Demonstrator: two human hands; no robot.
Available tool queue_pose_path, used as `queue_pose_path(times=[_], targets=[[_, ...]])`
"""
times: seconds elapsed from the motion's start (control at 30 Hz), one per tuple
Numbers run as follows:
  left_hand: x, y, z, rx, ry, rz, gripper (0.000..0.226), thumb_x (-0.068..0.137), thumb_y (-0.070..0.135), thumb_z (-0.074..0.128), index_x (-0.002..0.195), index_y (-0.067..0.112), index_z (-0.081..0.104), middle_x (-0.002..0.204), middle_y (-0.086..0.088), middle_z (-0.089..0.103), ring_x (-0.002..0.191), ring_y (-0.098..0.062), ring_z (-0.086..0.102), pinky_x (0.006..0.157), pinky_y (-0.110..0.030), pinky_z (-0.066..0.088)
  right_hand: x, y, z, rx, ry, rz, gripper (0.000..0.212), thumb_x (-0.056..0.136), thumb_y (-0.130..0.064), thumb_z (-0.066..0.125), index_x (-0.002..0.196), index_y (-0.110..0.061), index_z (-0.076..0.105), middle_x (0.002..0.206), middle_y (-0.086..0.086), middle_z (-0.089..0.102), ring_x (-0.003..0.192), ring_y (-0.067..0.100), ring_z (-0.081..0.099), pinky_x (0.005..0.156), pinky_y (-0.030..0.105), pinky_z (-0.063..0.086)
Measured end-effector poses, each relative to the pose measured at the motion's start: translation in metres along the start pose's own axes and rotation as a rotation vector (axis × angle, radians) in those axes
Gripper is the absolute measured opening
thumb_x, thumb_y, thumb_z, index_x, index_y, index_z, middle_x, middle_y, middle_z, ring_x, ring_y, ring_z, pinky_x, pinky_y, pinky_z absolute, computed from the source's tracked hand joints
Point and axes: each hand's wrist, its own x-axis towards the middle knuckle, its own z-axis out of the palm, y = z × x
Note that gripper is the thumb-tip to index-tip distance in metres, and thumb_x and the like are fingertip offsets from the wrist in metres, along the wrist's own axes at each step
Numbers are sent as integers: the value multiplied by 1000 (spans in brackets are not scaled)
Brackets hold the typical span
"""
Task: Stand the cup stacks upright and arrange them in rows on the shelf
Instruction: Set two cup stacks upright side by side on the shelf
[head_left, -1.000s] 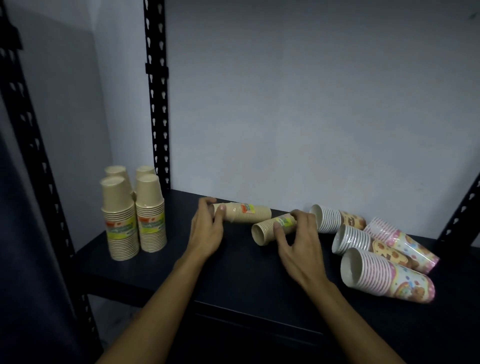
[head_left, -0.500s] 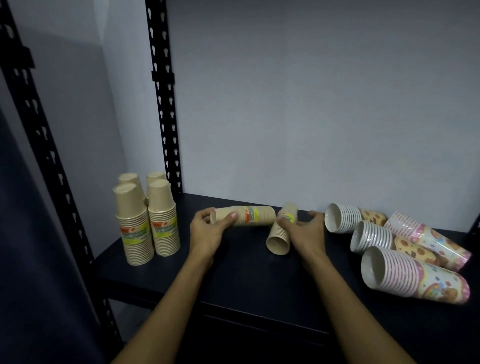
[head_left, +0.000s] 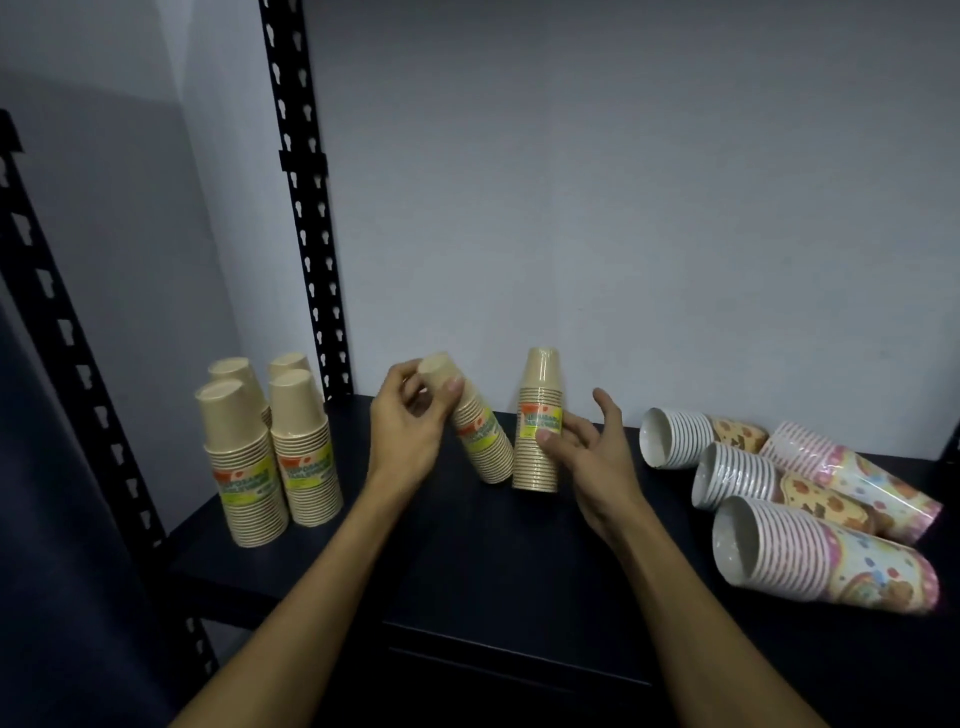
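Observation:
My left hand (head_left: 410, 431) grips the top of a tan cup stack (head_left: 480, 441) that leans left, its base on the black shelf (head_left: 467, 561). A second tan cup stack (head_left: 539, 415) stands upright beside it; my right hand (head_left: 587, 457) touches its label with the thumb while the other fingers spread apart. Several tan stacks (head_left: 265, 452) stand upright in rows at the shelf's left. At the right, several patterned cup stacks (head_left: 810, 545) lie on their sides with their mouths toward the left.
A black perforated upright (head_left: 306, 208) rises at the back left corner, another (head_left: 78, 364) at the front left. A grey wall (head_left: 623, 208) closes the back. The shelf's front edge (head_left: 519, 644) runs below my forearms.
Both tan stacks lay on their sides before. The right one now stands upright and the left one is tipped up, leaning. My right hand's fingers have loosened.

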Motion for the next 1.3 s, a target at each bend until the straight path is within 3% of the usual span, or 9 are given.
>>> queue_pose_path(times=[0.17, 0.3, 0.37, 0.5, 0.63, 0.83, 1.07, 1.3], targets=[[7, 11, 12, 155, -313, 92, 31, 95, 20, 67, 126, 21, 63, 115, 9, 70, 103, -2, 67, 80, -18, 54, 1, 2, 1, -40, -138, -45, 102, 88, 10, 67, 160, -35, 11, 138, 2, 61, 123, 14, 64, 99, 36, 54], [6, 4, 7, 70, -336, 34, 36, 99, 18, 58, 135, 17, 55, 124, 9, 66, 113, 5, 62, 89, -14, 50, -1, 2, -1, -125, -195, -93, 98, 89, 7, 68, 159, -34, 13, 142, -1, 56, 125, 12, 62, 105, 39, 51], [5, 0, 5, 48, -358, -20, 44, 96, 21, 61, 139, 17, 50, 129, 6, 64, 118, 1, 62, 95, -18, 51, -2, 2, -1, -170, -218, -105, 92, 90, 4, 68, 158, -31, 18, 143, -1, 55, 125, 11, 62, 106, 39, 51], [-13, -25, -3, 45, -369, -168, 60, 89, 15, 72, 140, 19, 42, 127, 1, 65, 118, -7, 64, 95, -23, 53, -4, 2, -1, -252, -281, -119, 56, 93, 2, 66, 138, -27, 51, 134, 1, 66, 121, 11, 65, 107, 39, 50], [-28, -53, -12, 220, -444, -208, 58, 83, 23, 80, 132, 23, 49, 130, 8, 65, 121, -6, 62, 105, -36, 50, -5, 5, -2, -362, -291, -168, 57, 95, -2, 65, 141, -29, 48, 135, -8, 64, 127, 10, 59, 110, 42, 47], [-25, -54, -15, 190, -430, -246, 61, 81, 18, 81, 136, 19, 53, 130, 3, 67, 121, -10, 63, 108, -43, 48, -10, 6, -3, -379, -298, -168, 60, 95, -2, 64, 144, -30, 43, 136, -6, 63, 127, 8, 60, 108, 36, 48], [-26, -54, -15, 232, -373, -228, 80, 76, 17, 86, 143, 19, 42, 129, 2, 63, 119, -13, 63, 106, -41, 50, -15, 10, -1, -422, -306, -122, 63, 88, -9, 75, 143, -22, 48, 136, -8, 63, 124, 5, 61, 108, 32, 49], [-27, -49, -13, 267, -310, -232, 70, 68, 20, 91, 129, 14, 57, 119, 0, 70, 108, -13, 68, 99, -38, 55, -19, 17, 7, -526, -230, -166, 58, 85, -16, 80, 134, -25, 49, 126, -11, 63, 114, 2, 62, 95, 22, 53]])
